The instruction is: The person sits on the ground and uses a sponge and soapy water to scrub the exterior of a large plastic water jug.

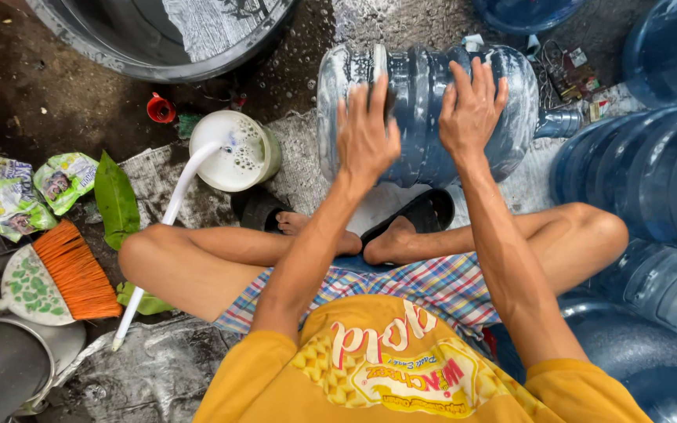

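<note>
Yellow shirt [401, 376] and checked shorts [440, 286] nearest the lens, bare knees spread to either side, feet tucked in on black sandals [425, 211]. Beyond the feet, on its side on the wet ground [41, 94]: large blue water jug [425, 110], soapy, neck [559, 123] pointing to the right. Left hand [366, 133] flat on the jug's near face, fingers together and stretched, something dark half hidden under the fingertips; what exactly, cannot tell. Right hand [472, 110] spread wide on the jug just beside it, palm down, gripping nothing. Both wrists close, hands near but apart.

Left of the jug, touching the grey mat [299, 157]: white bucket [237, 153] full of foamy water, white hose [170, 219] dipping into it and running back past the left knee. Farther left on the ground: green leaf [115, 200], crumpled green packets [17, 192], orange-bristled hand broom [56, 274], small red cap [160, 108]. Top edge: rim of a big grey tub [143, 55]. Right side: more blue jugs [652, 172] stacked close, well clear of the hands. Lower left corner: grey metal basin [9, 364].
</note>
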